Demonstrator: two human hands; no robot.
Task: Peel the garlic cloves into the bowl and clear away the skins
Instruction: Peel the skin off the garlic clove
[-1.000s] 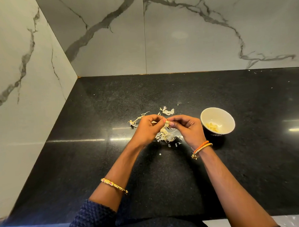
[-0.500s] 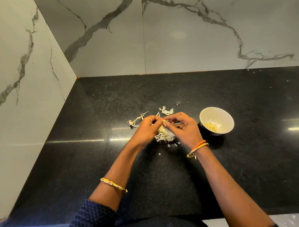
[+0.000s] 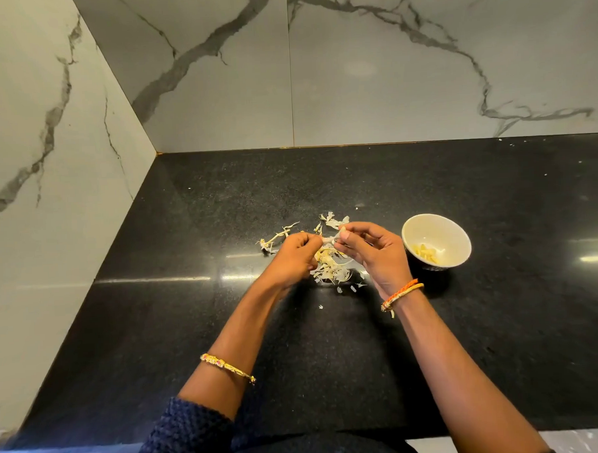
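Over the black counter, my left hand and my right hand pinch one garlic clove between their fingertips, a strip of pale skin stretched between them. Most of the clove is hidden by the fingers. Below the hands lies a heap of garlic skins, with more dry skins and stems to the left and behind. A small white bowl stands just right of my right hand and holds several peeled cloves.
The black stone counter ends at marble walls on the left and at the back. Small skin flakes lie near the heap. The counter's front edge runs close to my body.
My hands have drawn slightly apart, the right one moving right and up, stretching a strip of skin off the clove. The bowl and skin heap stay put.
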